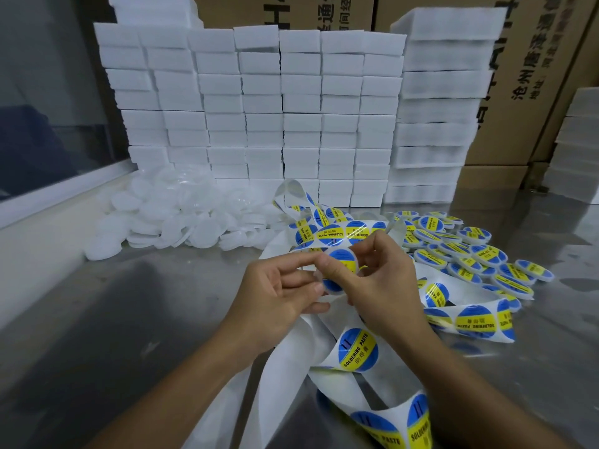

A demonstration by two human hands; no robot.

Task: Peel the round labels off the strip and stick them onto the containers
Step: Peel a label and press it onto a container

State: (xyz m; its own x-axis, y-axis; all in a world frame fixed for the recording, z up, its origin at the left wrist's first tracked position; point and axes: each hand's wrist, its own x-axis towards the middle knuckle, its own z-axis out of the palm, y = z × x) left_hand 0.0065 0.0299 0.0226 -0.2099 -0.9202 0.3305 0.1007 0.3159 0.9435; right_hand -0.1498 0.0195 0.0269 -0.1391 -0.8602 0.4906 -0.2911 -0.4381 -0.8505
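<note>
1. Round label [338, 270] sat on a small container, held between both hands above the strip [460, 319].
2. Left hand [275, 293] pinched the container's edge; right hand [379, 277] curled round it, thumb pressing the label.
3. Risk: uneven thumb pressure could crease the label or set it off-centre.
4. Loose strip under the wrists might snag and stick to itself.

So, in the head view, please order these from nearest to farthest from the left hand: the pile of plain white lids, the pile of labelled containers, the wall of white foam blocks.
From the left hand:
1. Pile of plain white lids, up and to its left on the table.
2. Pile of labelled containers, to the right, past the right hand.
3. Wall of white foam blocks, at the back.
</note>
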